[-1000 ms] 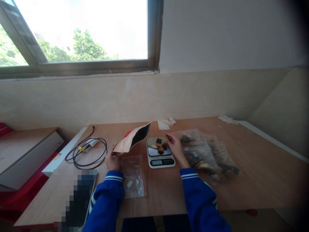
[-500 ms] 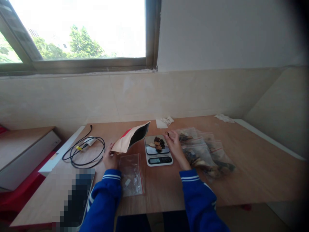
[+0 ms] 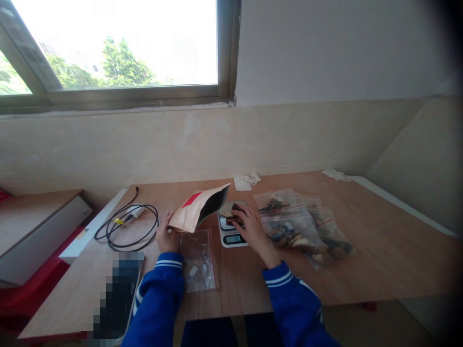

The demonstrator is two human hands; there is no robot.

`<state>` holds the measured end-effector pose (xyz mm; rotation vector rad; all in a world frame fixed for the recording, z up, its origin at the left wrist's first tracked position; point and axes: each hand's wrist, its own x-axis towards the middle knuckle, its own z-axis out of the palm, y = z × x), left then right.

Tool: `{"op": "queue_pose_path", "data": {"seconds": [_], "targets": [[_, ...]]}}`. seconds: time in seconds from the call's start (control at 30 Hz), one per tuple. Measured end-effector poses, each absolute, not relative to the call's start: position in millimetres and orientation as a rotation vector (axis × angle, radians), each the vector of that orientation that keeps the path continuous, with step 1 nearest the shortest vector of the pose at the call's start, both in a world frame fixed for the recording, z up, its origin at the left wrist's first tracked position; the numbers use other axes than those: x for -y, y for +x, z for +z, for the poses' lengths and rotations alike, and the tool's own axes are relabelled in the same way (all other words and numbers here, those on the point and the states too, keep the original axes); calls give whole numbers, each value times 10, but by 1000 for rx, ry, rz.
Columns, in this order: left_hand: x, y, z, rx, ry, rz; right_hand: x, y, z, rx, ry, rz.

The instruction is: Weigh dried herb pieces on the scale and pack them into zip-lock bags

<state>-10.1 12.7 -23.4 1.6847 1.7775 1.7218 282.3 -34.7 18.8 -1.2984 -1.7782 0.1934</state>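
Observation:
My left hand (image 3: 167,236) grips the lower left end of a brown kraft paper pouch (image 3: 185,216) with a red patch. The pouch is tilted, its dark mouth gaping toward the upper right beside the scale. Over a white digital kitchen scale (image 3: 224,241) reaches my right hand (image 3: 255,234). Its fingers are curled round dark and pale dried slices (image 3: 229,220) on the weighing plate, and they partly hide them. Below the pouch, a clear zip bag (image 3: 198,270) with a red seal lies flat on the table.
To the right of the scale lie several zip bags (image 3: 296,231) of dried pieces. A coiled black cable (image 3: 104,236) and a white adapter (image 3: 135,210) are at the left, with a blurred-out flat device (image 3: 117,299) nearer me. Crumpled tissue (image 3: 252,180) lies by the wall.
My right hand has moved left and down from beside the scale onto the slices on its plate. The pouch has shifted slightly right in my left hand.

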Motion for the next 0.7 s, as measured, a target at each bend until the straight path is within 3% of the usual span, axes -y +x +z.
{"op": "queue_pose_path", "data": {"seconds": [0.2,0.33,0.47,0.7], "targets": [[-94,-94,-211,-1780,1841,1737,803,2744,908,1439,-1010,433],[-45,-87,-170,-1740,1880,1796,1125,2486,1307,1722,-902,510],[23,-50,-91,-1727,1877,1882,1197,2206,1275,1839,-903,376],[100,-84,6,-1733,1751,1875,1109,1864,982,2035,-1102,545]]}}
